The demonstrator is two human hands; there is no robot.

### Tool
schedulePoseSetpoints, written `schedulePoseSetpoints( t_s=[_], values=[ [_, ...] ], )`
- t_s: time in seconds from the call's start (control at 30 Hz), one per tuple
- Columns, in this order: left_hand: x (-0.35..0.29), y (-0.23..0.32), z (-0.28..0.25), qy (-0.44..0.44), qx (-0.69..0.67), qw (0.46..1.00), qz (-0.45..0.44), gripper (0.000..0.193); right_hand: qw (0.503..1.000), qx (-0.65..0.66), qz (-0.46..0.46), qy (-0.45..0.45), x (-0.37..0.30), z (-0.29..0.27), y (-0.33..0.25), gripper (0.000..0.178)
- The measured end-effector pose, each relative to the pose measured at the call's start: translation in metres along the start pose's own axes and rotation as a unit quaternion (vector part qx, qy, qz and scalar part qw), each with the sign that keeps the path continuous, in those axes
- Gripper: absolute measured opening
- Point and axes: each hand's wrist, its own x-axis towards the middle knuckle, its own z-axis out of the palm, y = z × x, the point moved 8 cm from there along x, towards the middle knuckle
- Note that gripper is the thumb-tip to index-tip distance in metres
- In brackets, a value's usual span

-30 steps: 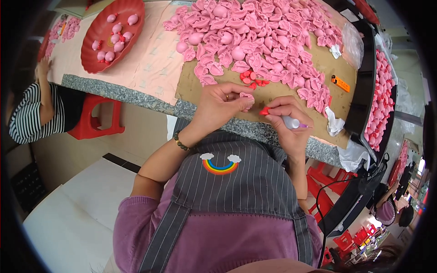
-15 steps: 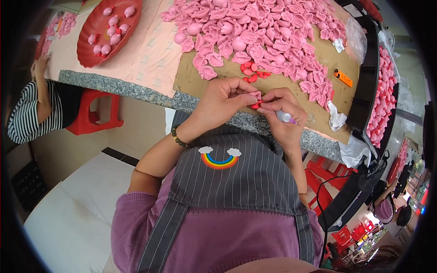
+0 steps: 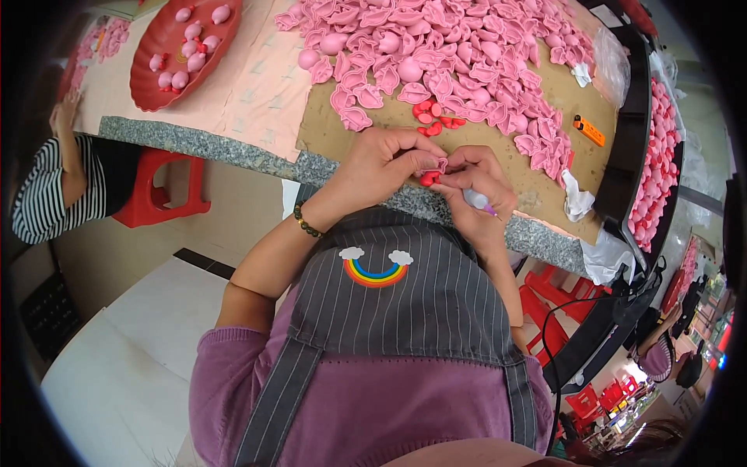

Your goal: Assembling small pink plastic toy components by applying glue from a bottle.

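Close together over the near table edge, my two hands work on small moulded parts. My left hand (image 3: 380,170), with a beaded bracelet at its wrist, pinches a small pink piece (image 3: 443,164) between thumb and fingers. At the fingertips of my right hand (image 3: 484,194) is a glossy red piece (image 3: 429,179), right against the pink one. A small white squeeze bottle (image 3: 475,199) with a purple tip is tucked in my right palm. Just beyond the hands lie several loose red pieces (image 3: 430,111). The fingers partly hide the joined parts.
A large heap of pink shell-like pieces (image 3: 436,54) covers the back of the table. Far left stands a red scalloped tray (image 3: 148,74) with round pink figures. An orange cutter (image 3: 589,131) and crumpled tissue (image 3: 576,196) lie right, beside a black bin (image 3: 629,140). Another person's arm (image 3: 71,159) rests far left.
Both hands have shifted slightly left. The red piece has moved left and shows more plainly beneath the pink one. The bottle in my right hand has moved left with it.
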Motion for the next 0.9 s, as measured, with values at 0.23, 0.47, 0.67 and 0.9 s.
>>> schedulePoseSetpoints(
  t_s=[0.23,0.47,0.67,0.9],
  values=[
    [-0.007,0.009,0.013,-0.056,0.003,0.994,0.090,0.021,0.996,-0.021,-0.011,0.081,-0.008,-0.007,-0.003,0.014],
    [-0.009,0.004,0.009,-0.019,-0.164,0.980,0.112,0.039,0.997,-0.029,0.005,0.073,0.001,-0.011,-0.015,0.011],
    [-0.010,0.009,0.016,-0.045,-0.185,0.976,0.106,0.040,0.997,-0.068,0.003,0.019,0.005,-0.016,-0.020,0.008],
    [-0.009,0.012,0.026,-0.066,-0.155,0.979,0.117,0.042,0.988,-0.127,-0.021,0.080,0.013,-0.023,-0.028,0.014]
  ],
)
